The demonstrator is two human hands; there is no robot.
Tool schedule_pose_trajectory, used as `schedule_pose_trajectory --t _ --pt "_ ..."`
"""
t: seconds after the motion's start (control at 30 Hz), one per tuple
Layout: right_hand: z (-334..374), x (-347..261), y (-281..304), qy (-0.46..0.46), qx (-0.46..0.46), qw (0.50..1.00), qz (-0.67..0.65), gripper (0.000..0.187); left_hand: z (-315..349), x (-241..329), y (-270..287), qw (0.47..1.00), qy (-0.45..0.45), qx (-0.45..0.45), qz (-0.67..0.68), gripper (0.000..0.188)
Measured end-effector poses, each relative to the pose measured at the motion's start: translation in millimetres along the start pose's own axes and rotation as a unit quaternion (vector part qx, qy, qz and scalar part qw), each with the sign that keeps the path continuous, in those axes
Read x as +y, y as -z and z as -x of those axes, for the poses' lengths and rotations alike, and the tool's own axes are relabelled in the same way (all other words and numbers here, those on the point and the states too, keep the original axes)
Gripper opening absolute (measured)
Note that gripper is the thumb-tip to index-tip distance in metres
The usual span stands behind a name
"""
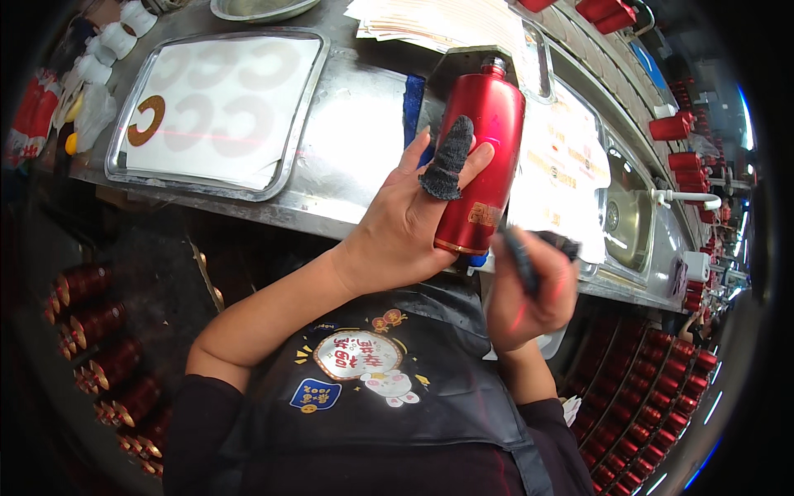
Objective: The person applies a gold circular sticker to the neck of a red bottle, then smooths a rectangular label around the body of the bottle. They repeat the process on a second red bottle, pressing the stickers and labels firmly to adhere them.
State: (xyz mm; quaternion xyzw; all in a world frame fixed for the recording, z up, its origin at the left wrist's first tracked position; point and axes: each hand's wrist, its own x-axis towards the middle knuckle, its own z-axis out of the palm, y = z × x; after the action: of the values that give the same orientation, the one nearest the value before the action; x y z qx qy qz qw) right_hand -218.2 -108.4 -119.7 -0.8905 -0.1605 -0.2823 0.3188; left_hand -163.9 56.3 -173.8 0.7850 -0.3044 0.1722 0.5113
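Observation:
A shiny red metal bottle (500,116) tilts over the counter's near edge, its threaded neck pointing away from me. My left hand (397,211) is closed around its lower left side. A black knitted finger cover (451,157) sits on one finger of that hand, pressed along the bottle. Near the bottle's base is a small gold decal (484,215). My right hand (538,293), blurred, is curled just right of the base. Black covers show on its fingers too; whether it pinches anything small is hidden.
Left on the metal counter lies a tray (207,190) with a white sheet and one gold C-shaped decal (146,121). Paper sheets (438,23) are stacked at the back. To the right are a sink (633,211) and faucet (686,198). Red bottles (124,360) stand in rows below.

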Motion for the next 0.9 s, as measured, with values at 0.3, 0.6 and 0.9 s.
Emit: schedule_pose_trajectory --t 0.3,0.6,0.9 --pt "-2.3 5.3 -3.3 0.062 -0.023 0.998 -0.002 0.042 4.1 -7.6 -4.6 0.998 0.023 -0.002 0.055 0.084" --pt "-5.1 17.3 5.3 0.161 -0.113 0.979 -0.049 0.042 5.7 -7.1 -5.0 1.0 0.023 -0.012 0.004 0.089" --pt "-72.8 79.5 -21.2 -0.072 0.044 0.993 -0.079 0.018 -1.0 12.4 -10.3 0.996 0.04 -0.004 -0.082 0.113"
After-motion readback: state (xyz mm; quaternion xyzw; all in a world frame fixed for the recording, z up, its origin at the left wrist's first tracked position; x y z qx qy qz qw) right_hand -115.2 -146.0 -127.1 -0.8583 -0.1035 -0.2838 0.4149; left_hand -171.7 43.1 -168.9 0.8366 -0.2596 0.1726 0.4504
